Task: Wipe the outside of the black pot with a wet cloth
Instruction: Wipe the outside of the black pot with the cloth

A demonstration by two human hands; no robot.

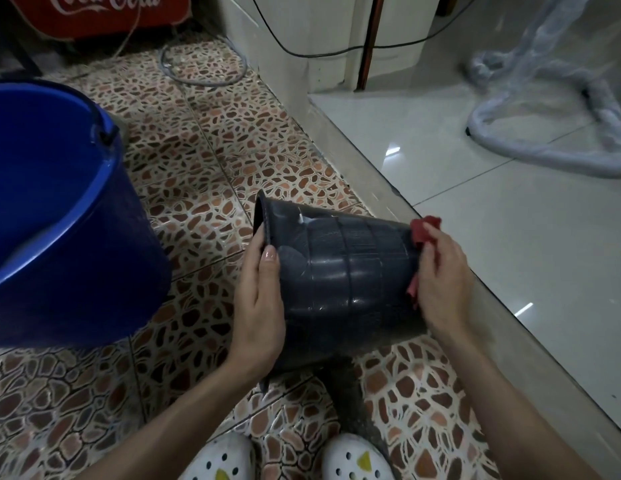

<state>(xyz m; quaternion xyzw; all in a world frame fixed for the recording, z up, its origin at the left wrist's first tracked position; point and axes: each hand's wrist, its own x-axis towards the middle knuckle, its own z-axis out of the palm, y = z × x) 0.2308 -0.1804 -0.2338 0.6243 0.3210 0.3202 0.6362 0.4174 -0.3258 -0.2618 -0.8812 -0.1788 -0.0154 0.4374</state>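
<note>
A black ribbed plastic pot (343, 271) lies on its side in the air above the patterned floor, its rim to the left and its base to the right. My left hand (259, 303) grips the rim end, thumb on the outer wall and fingers hidden inside or behind. My right hand (440, 285) presses a red cloth (425, 228) against the pot's base end, fingers curled over the cloth. Only the cloth's edges show around the hand. The pot's surface looks wet and shiny.
A big blue bucket (94, 216) stands at the left, close to the pot's rim. A raised step of pale glossy tile (510, 237) runs along the right. My white clogs (354, 459) are at the bottom. Cables and a wrapped hose (544, 150) lie further back.
</note>
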